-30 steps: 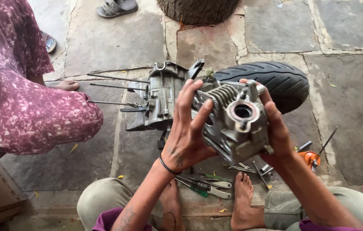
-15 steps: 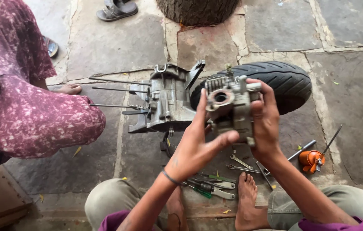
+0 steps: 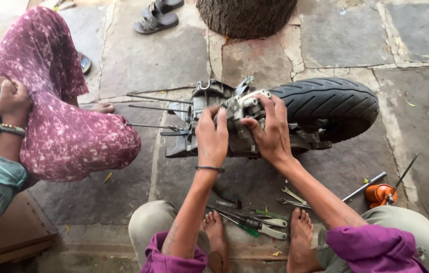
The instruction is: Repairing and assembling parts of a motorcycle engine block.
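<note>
Stone paving [image 3: 164, 60], engine [image 3: 240, 126], tyre [image 3: 330, 103].

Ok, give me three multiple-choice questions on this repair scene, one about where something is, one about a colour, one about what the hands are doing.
1. Where do the pliers lie?
A. between the person's feet
B. on the tyre
C. by the tree trunk

2. What colour is the oil can?
A. blue
B. orange
C. white

3. How is the metal engine part held?
A. left hand only
B. untouched
C. both hands on it

Answers: 1 A, they lie on the stone between the bare feet. 2 B, its body is orange. 3 C, left hand and right hand both grip it beside the tyre.
</note>
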